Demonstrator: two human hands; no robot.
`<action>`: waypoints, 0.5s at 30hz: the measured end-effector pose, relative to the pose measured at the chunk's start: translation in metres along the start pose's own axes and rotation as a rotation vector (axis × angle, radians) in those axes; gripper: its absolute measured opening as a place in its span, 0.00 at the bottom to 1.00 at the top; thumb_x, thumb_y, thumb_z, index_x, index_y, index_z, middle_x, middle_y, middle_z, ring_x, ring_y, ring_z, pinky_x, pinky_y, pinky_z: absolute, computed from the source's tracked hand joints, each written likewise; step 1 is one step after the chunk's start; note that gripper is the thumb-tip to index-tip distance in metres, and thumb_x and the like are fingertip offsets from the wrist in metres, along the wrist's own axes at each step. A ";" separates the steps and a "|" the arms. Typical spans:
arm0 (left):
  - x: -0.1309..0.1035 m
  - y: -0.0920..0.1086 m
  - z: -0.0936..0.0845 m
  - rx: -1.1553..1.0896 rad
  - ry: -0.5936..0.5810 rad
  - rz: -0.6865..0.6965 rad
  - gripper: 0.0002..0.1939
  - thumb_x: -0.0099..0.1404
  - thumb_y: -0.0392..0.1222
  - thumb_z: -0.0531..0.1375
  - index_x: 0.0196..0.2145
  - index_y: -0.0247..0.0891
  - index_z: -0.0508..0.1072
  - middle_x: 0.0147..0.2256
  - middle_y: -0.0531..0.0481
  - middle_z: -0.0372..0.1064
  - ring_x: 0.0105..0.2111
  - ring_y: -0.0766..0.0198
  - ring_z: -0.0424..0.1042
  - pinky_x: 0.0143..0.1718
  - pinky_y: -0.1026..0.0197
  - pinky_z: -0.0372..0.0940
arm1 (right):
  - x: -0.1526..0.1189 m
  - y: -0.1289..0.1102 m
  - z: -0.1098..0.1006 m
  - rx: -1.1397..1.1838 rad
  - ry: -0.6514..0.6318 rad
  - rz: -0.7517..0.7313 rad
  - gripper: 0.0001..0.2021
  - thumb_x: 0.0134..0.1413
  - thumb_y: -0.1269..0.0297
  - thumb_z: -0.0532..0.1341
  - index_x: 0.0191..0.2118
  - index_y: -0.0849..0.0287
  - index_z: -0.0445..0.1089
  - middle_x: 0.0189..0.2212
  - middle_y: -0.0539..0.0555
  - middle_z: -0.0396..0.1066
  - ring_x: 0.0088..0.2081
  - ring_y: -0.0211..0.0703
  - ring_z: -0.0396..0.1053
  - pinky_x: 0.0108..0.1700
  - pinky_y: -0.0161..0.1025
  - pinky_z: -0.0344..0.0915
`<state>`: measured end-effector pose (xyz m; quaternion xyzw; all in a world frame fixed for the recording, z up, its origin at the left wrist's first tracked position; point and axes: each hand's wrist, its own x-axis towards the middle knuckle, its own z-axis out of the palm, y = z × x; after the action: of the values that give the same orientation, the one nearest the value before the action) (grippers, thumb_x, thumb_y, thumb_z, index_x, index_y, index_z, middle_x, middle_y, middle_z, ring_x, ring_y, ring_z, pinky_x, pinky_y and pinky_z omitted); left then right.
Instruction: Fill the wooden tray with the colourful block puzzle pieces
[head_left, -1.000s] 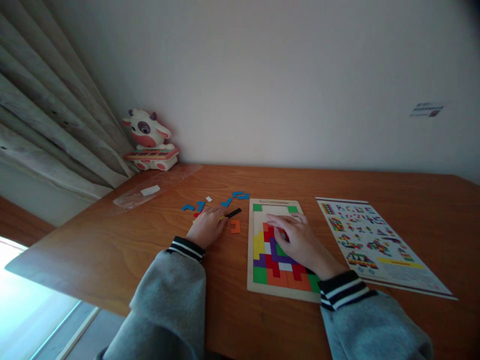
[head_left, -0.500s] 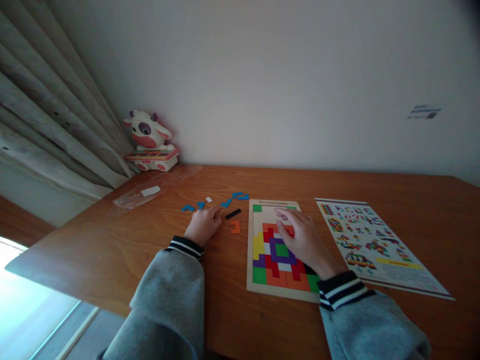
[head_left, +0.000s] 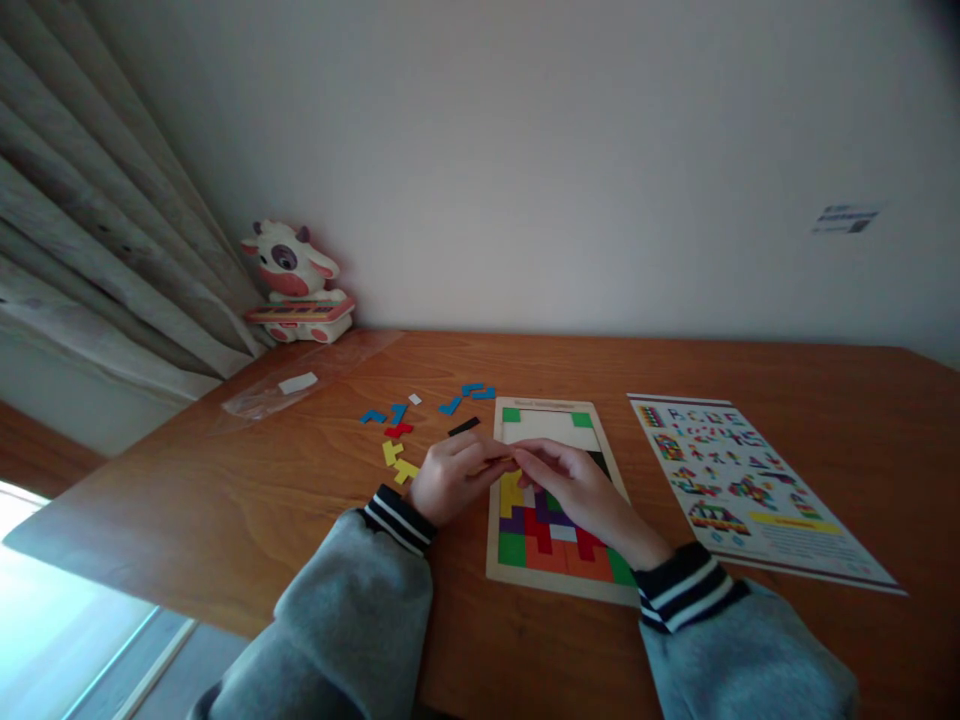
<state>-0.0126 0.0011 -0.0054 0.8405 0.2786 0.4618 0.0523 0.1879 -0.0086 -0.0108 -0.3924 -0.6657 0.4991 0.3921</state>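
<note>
My left hand point(head_left: 459, 477) and my right hand point(head_left: 574, 490) meet fingertip to fingertip above the left side of a wooden puzzle board point(head_left: 562, 588). The fingers of both are pinched together; whatever they hold is too small or hidden to make out. Coloured pieces fill the lower part of the board, and green pieces sit in its top corners. Beside the board lie a black bar point(head_left: 463, 426), a red piece point(head_left: 398, 430), a yellow piece point(head_left: 406, 471), a white piece point(head_left: 415, 399) and several blue pieces point(head_left: 450, 406).
To the right of the board lies a printed pattern sheet point(head_left: 739, 480). A toy cow with a keyboard point(head_left: 296, 285) stands at the back left, near a clear plastic bag point(head_left: 259, 400) with a white label. A curtain point(head_left: 97, 230) hangs at the left.
My left hand has moved right and my right hand left, so they now meet. Red and yellow pieces are uncovered on the left; the orange piece beside the board no longer shows.
</note>
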 end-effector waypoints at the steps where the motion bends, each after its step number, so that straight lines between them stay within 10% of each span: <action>1: 0.000 0.001 0.001 0.001 -0.007 -0.003 0.07 0.67 0.40 0.63 0.43 0.37 0.76 0.36 0.47 0.77 0.35 0.65 0.76 0.38 0.64 0.73 | 0.000 0.000 0.000 0.014 0.014 -0.003 0.16 0.63 0.52 0.58 0.47 0.55 0.75 0.41 0.54 0.78 0.39 0.43 0.76 0.44 0.42 0.74; 11: 0.000 -0.009 0.002 0.044 -0.192 -0.170 0.17 0.69 0.41 0.60 0.55 0.38 0.70 0.53 0.41 0.71 0.54 0.55 0.70 0.58 0.48 0.65 | 0.007 0.019 -0.018 -0.029 0.300 0.001 0.14 0.55 0.56 0.64 0.46 0.55 0.71 0.37 0.55 0.78 0.37 0.47 0.77 0.38 0.44 0.76; 15: -0.002 -0.008 0.009 -0.142 -0.179 -0.357 0.15 0.70 0.42 0.59 0.52 0.36 0.72 0.45 0.44 0.77 0.42 0.61 0.77 0.46 0.59 0.72 | 0.006 0.016 -0.017 -0.080 0.175 -0.032 0.13 0.58 0.55 0.62 0.44 0.55 0.74 0.39 0.54 0.78 0.40 0.47 0.76 0.44 0.46 0.74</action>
<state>-0.0096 0.0078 -0.0150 0.8096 0.3841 0.3872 0.2170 0.2030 0.0056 -0.0222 -0.4391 -0.6545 0.4295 0.4409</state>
